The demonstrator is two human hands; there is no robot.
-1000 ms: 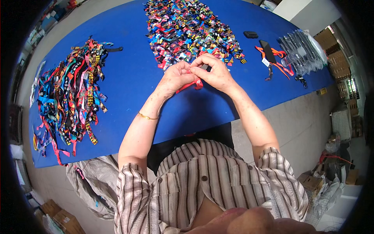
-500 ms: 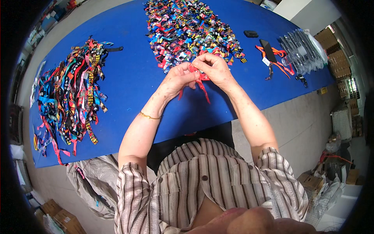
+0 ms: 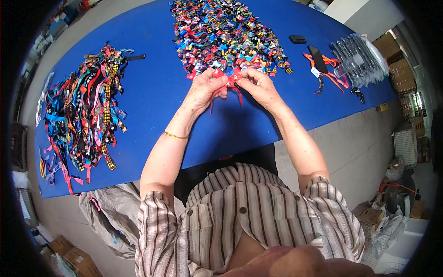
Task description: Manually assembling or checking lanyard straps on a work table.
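Observation:
A red printed fabric strap is stretched between my two hands, with its thin tails hanging below. My left hand pinches it at one side, fingers closed. Thumb and fingertips of my right hand are closed on its other side. Just beyond the hands, a large heap of colourful folded straps runs toward the far edge of the blue table. Over on the left lies a second pile of longer, loose patterned straps, a few hanging over the table's near edge.
At right on the table lie a dark phone, an orange harness-like strap, a small black case and a stack of clear plastic bags. A grey sack hangs below the left edge. Cardboard boxes stand beyond the right side.
My hands have moved slightly apart, and the red strap now spreads open between them. Its hanging tails have shifted up and to the left.

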